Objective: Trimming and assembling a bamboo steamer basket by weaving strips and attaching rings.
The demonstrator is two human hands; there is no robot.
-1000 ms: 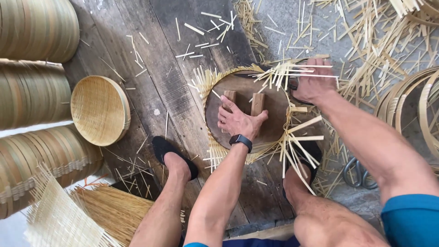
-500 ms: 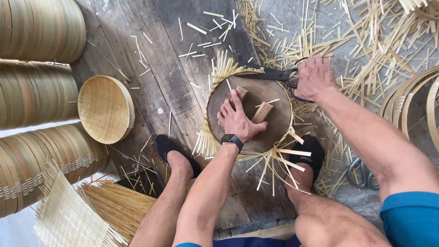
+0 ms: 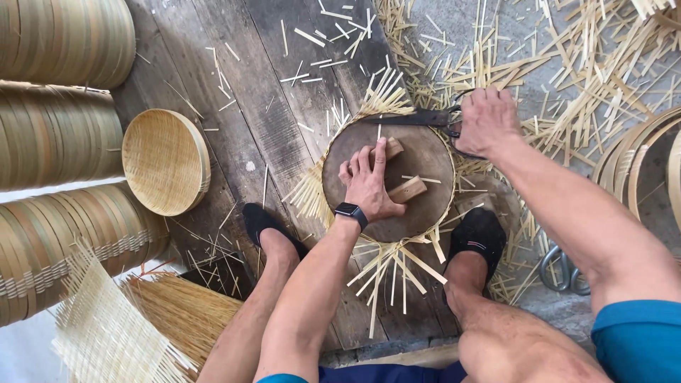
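Stacked baskets (image 3: 60,42) filled far left; one round basket (image 3: 165,162) lay below-left of centre on planks (image 3: 234,78). Centre: left hand (image 3: 370,181) lay flat, fingers spread, pressing wooden disc (image 3: 418,159) onto woven mat, pinning it for trimming. Upper right: right hand (image 3: 488,120) clenched around shears (image 3: 418,118), blades at disc's top edge, probably cutting. Offcuts (image 3: 582,64) littered right.

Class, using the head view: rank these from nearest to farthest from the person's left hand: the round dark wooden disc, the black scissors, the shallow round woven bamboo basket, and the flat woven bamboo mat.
1. Round dark wooden disc: directly under the left hand, touched.
2. Black scissors: just beyond, at the disc's far edge, held by the right hand.
3. Shallow round woven bamboo basket: off to the left on the planks.
4. Flat woven bamboo mat: lower left corner.
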